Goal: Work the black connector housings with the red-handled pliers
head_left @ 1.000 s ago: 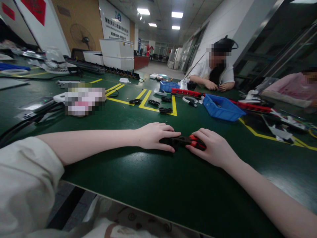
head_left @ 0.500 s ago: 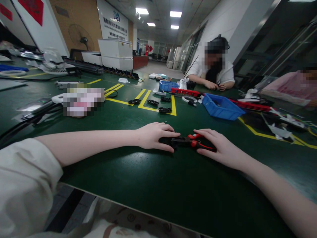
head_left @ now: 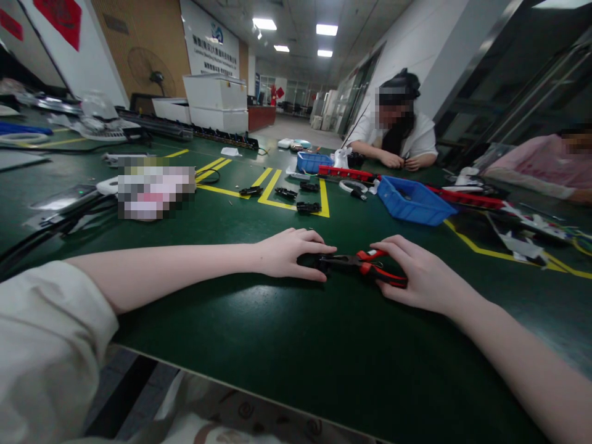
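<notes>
My left hand [head_left: 287, 254] is closed round a small black part [head_left: 312, 261], gripped between thumb and fingers; much of the part is hidden in shadow under the hand. In my right hand [head_left: 424, 271] are long-nose pliers [head_left: 367, 266] with red and black handles, which stand somewhat spread. The pliers' dark jaws point left and meet the right end of the black part; whether they bite on it I cannot make out. Beyond my hands, several similar black parts [head_left: 308, 208] lie at the yellow tape marks.
A blue bin [head_left: 411, 213] stands right of centre, with a smaller blue bin [head_left: 314, 162] behind it. A red strip [head_left: 346, 174] and a white cable coil [head_left: 354, 187] lie nearby. To the left are a blurred pink object [head_left: 155, 191] and black cables. A co-worker [head_left: 393, 135] sits opposite.
The pliers' handles have spread wider apart, and my right hand has shifted slightly right and opened with them. My left hand has stayed almost still with the black part.
</notes>
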Motion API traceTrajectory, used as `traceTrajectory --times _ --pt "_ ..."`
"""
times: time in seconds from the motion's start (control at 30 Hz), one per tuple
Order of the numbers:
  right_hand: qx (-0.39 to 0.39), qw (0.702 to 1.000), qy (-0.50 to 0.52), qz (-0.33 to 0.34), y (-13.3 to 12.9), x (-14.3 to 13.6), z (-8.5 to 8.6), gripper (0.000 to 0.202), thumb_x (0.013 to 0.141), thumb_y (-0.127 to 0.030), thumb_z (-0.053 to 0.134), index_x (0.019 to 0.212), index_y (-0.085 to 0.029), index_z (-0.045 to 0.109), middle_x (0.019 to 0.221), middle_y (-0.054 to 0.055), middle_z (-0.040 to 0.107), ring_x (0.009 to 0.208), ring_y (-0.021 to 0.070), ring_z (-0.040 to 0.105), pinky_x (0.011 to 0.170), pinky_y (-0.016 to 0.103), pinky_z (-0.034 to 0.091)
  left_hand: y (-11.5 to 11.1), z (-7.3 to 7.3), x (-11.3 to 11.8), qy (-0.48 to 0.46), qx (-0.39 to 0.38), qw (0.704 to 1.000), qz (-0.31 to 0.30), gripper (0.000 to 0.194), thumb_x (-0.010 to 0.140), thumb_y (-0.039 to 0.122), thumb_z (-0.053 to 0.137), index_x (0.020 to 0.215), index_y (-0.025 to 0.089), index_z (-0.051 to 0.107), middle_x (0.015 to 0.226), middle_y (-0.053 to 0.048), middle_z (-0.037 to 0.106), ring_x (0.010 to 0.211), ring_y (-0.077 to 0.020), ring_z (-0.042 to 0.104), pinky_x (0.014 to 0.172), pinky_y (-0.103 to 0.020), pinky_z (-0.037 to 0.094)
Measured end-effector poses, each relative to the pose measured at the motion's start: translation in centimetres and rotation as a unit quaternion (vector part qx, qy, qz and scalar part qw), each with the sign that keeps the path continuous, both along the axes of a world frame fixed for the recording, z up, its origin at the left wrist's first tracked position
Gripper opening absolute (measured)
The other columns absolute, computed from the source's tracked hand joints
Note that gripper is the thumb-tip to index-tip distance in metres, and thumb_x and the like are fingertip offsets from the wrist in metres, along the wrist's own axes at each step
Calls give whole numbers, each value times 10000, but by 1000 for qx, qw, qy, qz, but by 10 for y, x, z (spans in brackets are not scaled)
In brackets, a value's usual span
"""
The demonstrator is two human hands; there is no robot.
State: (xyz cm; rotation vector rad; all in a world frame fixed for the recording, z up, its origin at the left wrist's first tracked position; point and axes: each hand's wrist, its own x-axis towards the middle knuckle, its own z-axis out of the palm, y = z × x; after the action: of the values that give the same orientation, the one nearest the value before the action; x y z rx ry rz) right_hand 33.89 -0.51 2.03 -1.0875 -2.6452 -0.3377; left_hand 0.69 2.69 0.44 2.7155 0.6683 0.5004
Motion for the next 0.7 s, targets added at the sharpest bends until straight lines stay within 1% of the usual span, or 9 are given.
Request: traceTrajectory --times 0.13,0.23,0.47,0.7 --pt "45 999 -28 8 1 1 0 548 866 -456 635 1322 -151 616 1193 195 700 1032 346 677 850 486 542 1 0 0 -11 -26 999 23 722 913 576 703 1504 203 521 1422 -138 609 1269 -297 600 1063 -427 452" --pt "56 998 -31 12 2 2 -2 552 881 -475 626 1326 -149 626 1174 195 716 1014 351 672 861 497 523 3 -2 1 -23 -46 998 34 784 880 598 728 1505 192 486 1400 -143 624 1280 -305 595 1076 -440 447" --pt "36 999 -14 14 4 4 -4 565 917 -490 616 1354 -134 574 1233 203 683 1074 340 668 911 487 534 3 -1 1 -10 -47 998 40 830 880 615 712 1519 148 461 1414 -157 604 1289 -308 580 1090 -437 433" --pt "6 1000 3 9 5 4 -6 550 924 -503 609 1357 -167 566 1223 185 687 1038 328 680 892 483 545 6 -4 1 6 -18 999 45 732 918 613 670 1474 154 543 1417 -158 583 1242 -302 582 1068 -444 442"
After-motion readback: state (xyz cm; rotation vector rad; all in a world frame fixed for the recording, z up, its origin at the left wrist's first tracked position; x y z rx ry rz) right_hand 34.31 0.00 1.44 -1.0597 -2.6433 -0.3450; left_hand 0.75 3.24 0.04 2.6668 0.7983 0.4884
